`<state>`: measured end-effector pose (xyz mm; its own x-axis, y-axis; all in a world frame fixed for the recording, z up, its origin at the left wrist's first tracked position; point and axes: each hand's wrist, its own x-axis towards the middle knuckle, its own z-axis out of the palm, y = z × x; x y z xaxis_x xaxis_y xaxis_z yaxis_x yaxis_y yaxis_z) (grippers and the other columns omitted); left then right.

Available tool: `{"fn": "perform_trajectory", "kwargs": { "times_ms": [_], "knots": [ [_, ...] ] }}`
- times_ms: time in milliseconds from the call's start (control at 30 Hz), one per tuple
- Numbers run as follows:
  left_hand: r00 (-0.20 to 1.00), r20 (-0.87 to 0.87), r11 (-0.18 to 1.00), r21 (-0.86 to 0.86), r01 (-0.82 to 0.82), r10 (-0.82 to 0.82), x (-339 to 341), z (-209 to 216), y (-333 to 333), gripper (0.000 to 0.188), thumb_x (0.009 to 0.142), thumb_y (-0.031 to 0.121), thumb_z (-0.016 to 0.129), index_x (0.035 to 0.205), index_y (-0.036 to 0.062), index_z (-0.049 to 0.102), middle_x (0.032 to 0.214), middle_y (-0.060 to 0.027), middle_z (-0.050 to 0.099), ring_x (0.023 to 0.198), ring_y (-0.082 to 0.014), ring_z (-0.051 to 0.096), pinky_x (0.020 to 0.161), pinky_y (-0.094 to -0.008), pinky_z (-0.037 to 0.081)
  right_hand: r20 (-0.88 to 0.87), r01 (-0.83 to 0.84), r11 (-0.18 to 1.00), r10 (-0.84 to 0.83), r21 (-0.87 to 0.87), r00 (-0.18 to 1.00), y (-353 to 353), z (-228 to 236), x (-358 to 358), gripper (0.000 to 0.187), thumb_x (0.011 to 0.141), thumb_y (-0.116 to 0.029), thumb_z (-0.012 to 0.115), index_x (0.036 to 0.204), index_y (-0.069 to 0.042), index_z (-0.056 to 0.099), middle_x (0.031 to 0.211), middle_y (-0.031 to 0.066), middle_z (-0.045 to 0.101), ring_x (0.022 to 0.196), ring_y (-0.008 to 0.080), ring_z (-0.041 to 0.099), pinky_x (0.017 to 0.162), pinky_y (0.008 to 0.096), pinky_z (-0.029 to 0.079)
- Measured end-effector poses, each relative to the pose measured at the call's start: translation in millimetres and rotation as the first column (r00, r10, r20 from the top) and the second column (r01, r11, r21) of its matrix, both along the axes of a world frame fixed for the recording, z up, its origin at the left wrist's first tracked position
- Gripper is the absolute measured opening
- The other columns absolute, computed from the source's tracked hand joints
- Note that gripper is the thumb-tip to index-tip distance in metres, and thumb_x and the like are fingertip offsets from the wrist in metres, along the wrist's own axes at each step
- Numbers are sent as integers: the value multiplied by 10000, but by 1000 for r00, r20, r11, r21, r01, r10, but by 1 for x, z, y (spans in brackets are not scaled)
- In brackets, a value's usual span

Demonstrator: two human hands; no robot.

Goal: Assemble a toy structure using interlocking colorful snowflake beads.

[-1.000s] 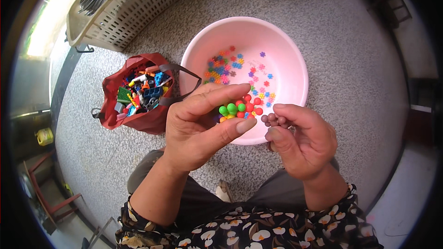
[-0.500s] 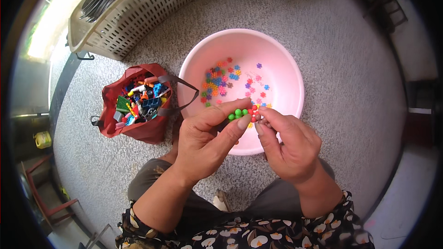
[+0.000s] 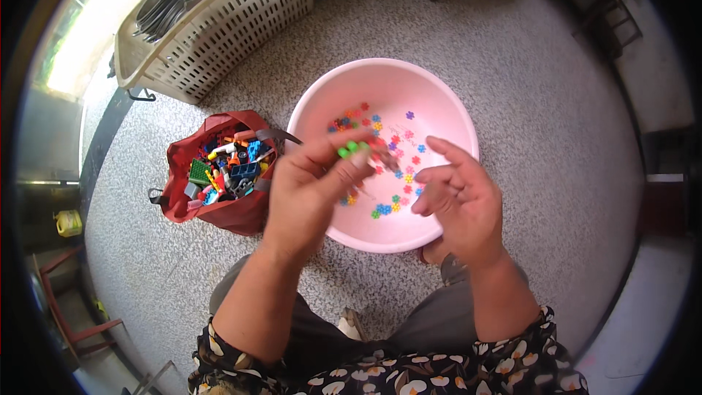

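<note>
Between the thumb and fingers of my left hand [image 3: 307, 183] is a small joined string of flower-shaped plastic pieces. Its green piece [image 3: 352, 149] shows clearly, while the red and brownish ones beyond it are smeared by motion. My right hand [image 3: 468, 208] is apart from it, fingers spread, with nothing seen in them. Both hands are above the near half of a round pink basin [image 3: 311, 108]. Scattered over the basin floor lie many small flower pieces, such as a purple flower piece [image 3: 409, 115]. My left hand hides some of them.
Left of the basin stands a red cloth bag [image 3: 248, 221] full of mixed toy bricks, one dark strap reaching toward the basin rim. A cream slotted plastic basket [image 3: 227, 29] with dark items is at the back left. A reddish chair frame [image 3: 95, 329] is at the lower left.
My right hand has let go of the joined pieces and moved right, its fingers opening. My left hand has shifted left and up, still pinching the string.
</note>
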<state>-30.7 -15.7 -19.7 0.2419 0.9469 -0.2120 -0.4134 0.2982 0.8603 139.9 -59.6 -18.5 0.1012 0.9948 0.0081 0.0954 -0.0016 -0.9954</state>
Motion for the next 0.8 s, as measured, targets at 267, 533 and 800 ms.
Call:
{"fn": "perform_trajectory", "kwargs": {
  "times_ms": [267,533,800],
  "knots": [
    [926,293,953,-258,-162,237,-31,-2,29,321,874,194,527,1155,39,504,989,-58,581,783,-166,568,721,-307,473,419,98,906,93,-412,903,-9,-152,70,245,822,-159,598,1006,2,587,682,51,595,567,97,567,508,225,457],
    [920,347,963,-250,-98,184,-39,6,25,304,865,167,530,1133,23,514,910,-34,568,759,-144,542,685,-272,458,718,234,817,281,-527,637,-70,-280,81,238,709,-141,664,927,-56,621,855,151,645,832,279,621,771,349,487],
    [958,278,877,-442,187,-64,0,-13,-5,285,864,95,537,1134,1,535,921,-66,591,796,-133,555,719,-259,439,725,140,818,398,-557,562,0,-324,127,310,731,-79,573,1039,-93,546,941,190,570,911,356,547,804,421,442]
  ]
}}
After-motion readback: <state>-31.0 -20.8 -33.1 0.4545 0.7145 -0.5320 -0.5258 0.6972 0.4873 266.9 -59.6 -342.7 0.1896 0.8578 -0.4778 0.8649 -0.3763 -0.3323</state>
